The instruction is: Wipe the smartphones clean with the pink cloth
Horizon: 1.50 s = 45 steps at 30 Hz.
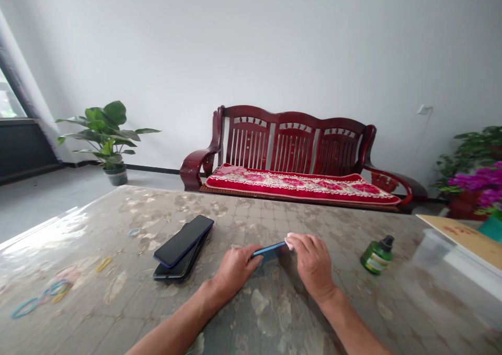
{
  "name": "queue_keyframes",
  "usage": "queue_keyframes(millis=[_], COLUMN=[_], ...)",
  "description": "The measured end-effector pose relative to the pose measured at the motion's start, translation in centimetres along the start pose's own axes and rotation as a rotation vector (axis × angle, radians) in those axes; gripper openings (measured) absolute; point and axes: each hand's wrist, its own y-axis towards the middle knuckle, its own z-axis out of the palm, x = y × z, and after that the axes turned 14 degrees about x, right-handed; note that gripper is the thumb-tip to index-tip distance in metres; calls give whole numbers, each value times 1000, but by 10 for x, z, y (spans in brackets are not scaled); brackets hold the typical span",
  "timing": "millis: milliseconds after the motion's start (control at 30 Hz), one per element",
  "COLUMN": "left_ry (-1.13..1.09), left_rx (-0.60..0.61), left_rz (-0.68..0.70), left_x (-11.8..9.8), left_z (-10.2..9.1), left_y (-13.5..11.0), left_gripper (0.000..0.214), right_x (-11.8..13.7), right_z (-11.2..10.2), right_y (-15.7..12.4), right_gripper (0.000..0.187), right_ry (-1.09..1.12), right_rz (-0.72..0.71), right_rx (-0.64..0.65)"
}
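Note:
My left hand [235, 268] is closed on one end of a blue-edged phone [270, 249], held nearly edge-on just above the table. A small wad of white tissue or cloth [289, 242] is pinched in the fingers of my right hand [314, 265], against the phone's other end. Two dark phones lie left of my hands. The upper phone [184, 241] rests askew on the lower phone [178, 272]. Right of my right hand stands a small green bottle [377, 255] with a black cap.
Colored rubber bands [58, 291] lie on the patterned tablecloth [251, 313] at left. A clear plastic bin [435, 271] with a tan board [463, 235] on it stands at right. Beyond are a wooden bench [294, 140] and a potted plant [115, 176].

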Motion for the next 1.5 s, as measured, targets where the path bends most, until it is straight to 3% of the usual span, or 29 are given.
queue_keyframes(millis=[300,567,833,1100,1333,1500], left_ry=[-29,-9,-11,29,299,546], left_rx=[-18,-5,-11,4,128,237], left_rz=[56,8,54,56,13,-133], left_x=[4,8,6,7,-16,-46], left_z=[3,0,-3,-7,-28,-29], left_y=[1,3,2,3,5,23], left_gripper=[26,28,26,21,21,15], right_x=[38,-2,14,-17,-22,-21], right_z=[9,5,8,16,33,34], right_y=[3,1,4,-2,-5,-4], right_gripper=[22,18,19,24,26,24], right_ry=[59,8,70,153,436,498], right_rz=[-125,52,-66,143,281,296], right_rx=[38,-17,1,-56,-99,-124])
